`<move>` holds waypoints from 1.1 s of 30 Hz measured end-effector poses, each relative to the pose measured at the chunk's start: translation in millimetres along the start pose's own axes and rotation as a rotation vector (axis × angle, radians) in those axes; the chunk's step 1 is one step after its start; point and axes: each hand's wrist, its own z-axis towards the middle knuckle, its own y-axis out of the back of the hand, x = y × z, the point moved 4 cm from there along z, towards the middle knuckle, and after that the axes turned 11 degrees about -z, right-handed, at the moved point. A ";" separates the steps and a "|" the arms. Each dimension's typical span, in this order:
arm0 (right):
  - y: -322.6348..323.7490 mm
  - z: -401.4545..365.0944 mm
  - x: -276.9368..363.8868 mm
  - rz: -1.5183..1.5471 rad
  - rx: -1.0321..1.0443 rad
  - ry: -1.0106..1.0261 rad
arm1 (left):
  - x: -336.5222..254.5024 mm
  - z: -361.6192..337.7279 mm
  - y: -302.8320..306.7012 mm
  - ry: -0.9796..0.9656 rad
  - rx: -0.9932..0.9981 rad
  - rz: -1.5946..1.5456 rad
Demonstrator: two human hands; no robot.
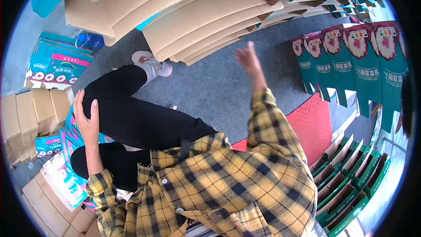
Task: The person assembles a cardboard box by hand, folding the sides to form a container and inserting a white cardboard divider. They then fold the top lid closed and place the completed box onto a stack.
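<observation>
Since the plaid shirt (206, 180) takes up the bottom of the view, everything else kind of wraps around it. Black-trousered legs (144, 118) stretch off to the left, so they block the floor between the two sides. By the knees is the left hand (89, 120), thumb apart from the other fingers, which sit close together (can't tell if it's actually touching the trousers). Teal-and-pink packs (70, 145) are bunched just beside it, partly hidden by the legs. Over on the right there's a red mat (309, 120), with rows of open green boxes (348, 217) next to it.

Further out, the right hand (249, 60) is up over the grey floor (206, 87), holding nothing I can make out; it's blurry, but one digit sticks up and I can't tell how the rest are set. Ahead of it are the open brown cartons (206, 19), nested in a long curved row that walls off the front, with a shoe (166, 69) near their edge. Left of those, a blue bottle (91, 41) stands behind a printed stack (57, 63). Far right, tall teal cartons (357, 59) with flower pictures line up.
</observation>
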 end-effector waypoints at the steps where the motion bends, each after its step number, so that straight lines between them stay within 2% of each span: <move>1: -29.5 16.6 -16.4 0.042 0.066 -0.037 | 1.1 -0.3 -1.8 -0.011 0.008 0.000; 3: -80.9 28.7 -28.4 0.246 -0.047 -0.134 | 11.7 -1.9 -4.7 -0.027 -0.006 0.023; 5: -100.8 49.6 -40.1 0.298 -0.004 -0.042 | 18.5 -3.6 -6.3 -0.008 -0.021 -0.029; 6: -104.4 54.3 -44.2 0.324 -0.094 -0.108 | 21.6 -4.4 -5.5 -0.014 -0.024 -0.028; 9: -89.6 71.6 -48.9 0.358 -0.082 -0.126 | 22.6 -8.9 -6.2 -0.020 -0.047 -0.026; 10: -78.0 89.7 -57.4 0.381 0.086 -0.093 | 25.5 -9.3 -2.9 -0.021 -0.054 -0.028; 11: -84.8 91.5 -50.0 0.375 0.085 -0.088 | 26.3 -9.2 -2.5 -0.020 -0.058 -0.035; 13: -92.3 84.5 -37.5 0.226 -0.073 -0.101 | 29.0 -9.1 -1.0 0.014 -0.058 -0.080; 14: -76.2 78.7 -36.4 0.157 -0.158 -0.123 | 16.8 -10.9 -9.5 0.027 -0.042 -0.090; 17: -84.8 71.2 -33.8 0.189 -0.161 -0.036 | 19.6 -12.6 -8.6 -0.008 -0.035 -0.079; 21: -90.6 58.8 -25.2 0.188 -0.194 -0.018 | 19.1 -13.8 -9.2 -0.008 -0.042 -0.099; 23: -80.3 65.7 -44.0 0.159 -0.138 -0.011 | 18.1 -13.6 -9.4 -0.007 -0.042 -0.113; 24: -83.0 59.1 -48.9 0.132 -0.085 -0.011 | 20.9 -13.7 -7.5 -0.012 -0.050 -0.120; 28: -67.9 33.6 -80.3 0.151 -0.152 0.052 | 26.2 -16.3 -10.5 -0.023 -0.067 -0.148; 33: -52.4 -54.0 -68.3 0.337 -0.181 0.217 | 42.0 -20.8 -11.2 -0.060 -0.089 -0.187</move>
